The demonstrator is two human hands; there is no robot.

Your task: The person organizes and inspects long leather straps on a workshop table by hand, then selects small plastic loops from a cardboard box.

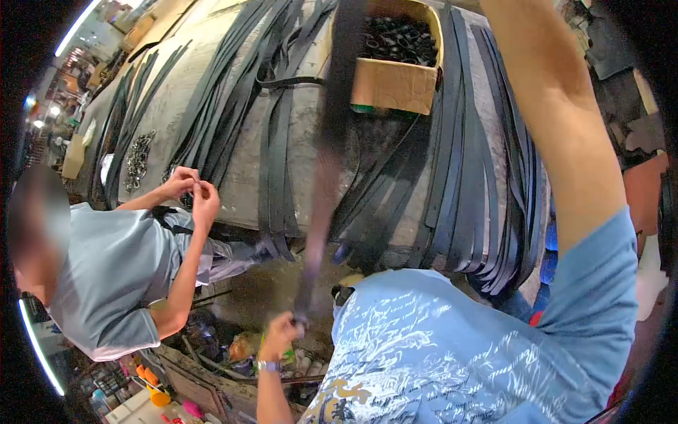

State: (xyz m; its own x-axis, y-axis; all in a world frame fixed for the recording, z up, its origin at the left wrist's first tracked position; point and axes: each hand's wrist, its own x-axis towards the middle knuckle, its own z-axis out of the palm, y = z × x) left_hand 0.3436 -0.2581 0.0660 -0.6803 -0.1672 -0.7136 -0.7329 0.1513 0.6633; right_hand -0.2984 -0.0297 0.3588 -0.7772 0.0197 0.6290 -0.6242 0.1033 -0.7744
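Observation:
My left hand (277,338), with a metal band at the wrist, is closed around the lower end of a black strap (321,191), close to my body. From there the strap runs upward across the table's near edge and leaves the picture at the top; motion smears much of it. My right arm (547,92) reaches up past the upper edge, so its hand is out of sight. Beyond the strap, a cardboard box (393,86) holds many small black ring-like pieces (402,39). More black straps (381,205) lie just right of the held one.
Bundles of black straps (459,141) drape over the long table (236,187), their ends hanging off its near edge. At left, a co-worker (120,268) pinches something tiny between both hands. A pile of metal clasps (138,159) lies beyond them. Clutter (244,350) fills the floor.

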